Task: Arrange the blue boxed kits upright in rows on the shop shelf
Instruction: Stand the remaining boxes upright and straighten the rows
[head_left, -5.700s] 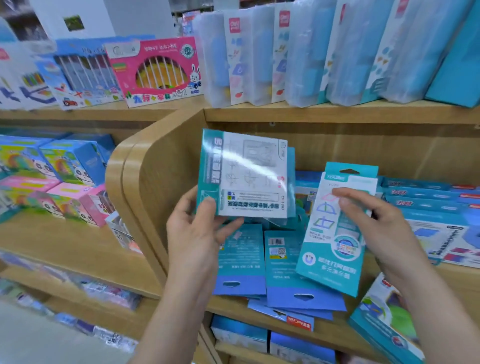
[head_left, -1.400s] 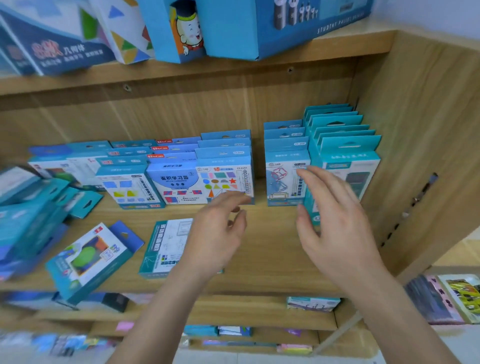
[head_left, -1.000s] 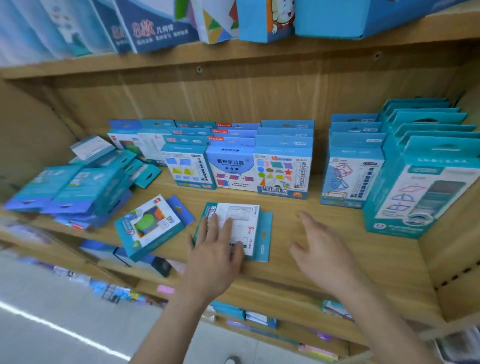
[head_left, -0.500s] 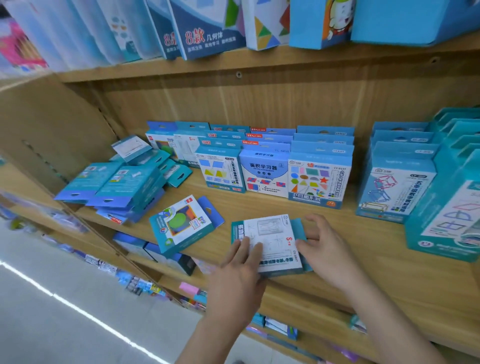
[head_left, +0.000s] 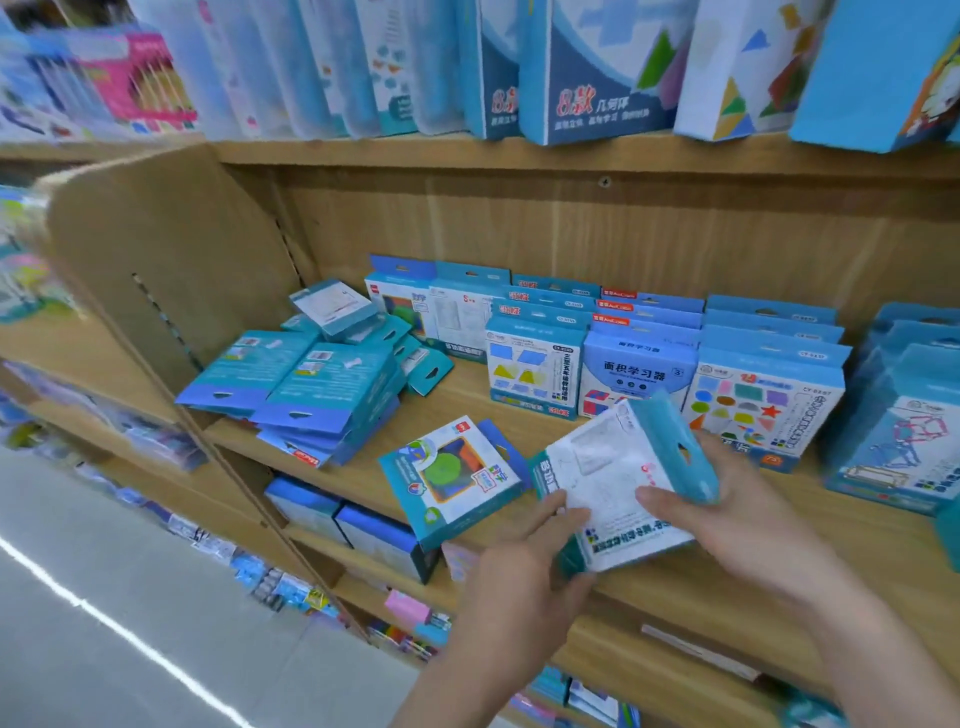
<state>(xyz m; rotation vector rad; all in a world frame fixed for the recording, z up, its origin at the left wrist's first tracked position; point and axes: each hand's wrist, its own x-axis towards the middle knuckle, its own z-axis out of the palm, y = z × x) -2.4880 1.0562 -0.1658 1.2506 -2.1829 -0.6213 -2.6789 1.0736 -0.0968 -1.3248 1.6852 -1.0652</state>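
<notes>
My right hand (head_left: 727, 514) grips a teal-edged white boxed kit (head_left: 613, 478) by its hanger end and tilts it up off the wooden shelf (head_left: 779, 587). My left hand (head_left: 524, 561) holds the kit's near lower corner, fingers under it. Another kit with a green circle (head_left: 452, 478) lies flat just left of it. A loose heap of blue kits (head_left: 306, 379) lies flat at the shelf's left end. Upright rows of blue kits (head_left: 639, 358) stand along the back, and more upright kits (head_left: 904, 415) stand at the right.
A wooden side panel (head_left: 171, 270) closes the shelf's left end. Large blue and white boxes (head_left: 597, 67) fill the shelf above. Lower shelves hold small boxes (head_left: 353, 525). The grey aisle floor (head_left: 104, 623) lies at the lower left.
The white kit lay flat under my left hand; both hands have now taken hold of it and lifted it tilted. My view has swung left.
</notes>
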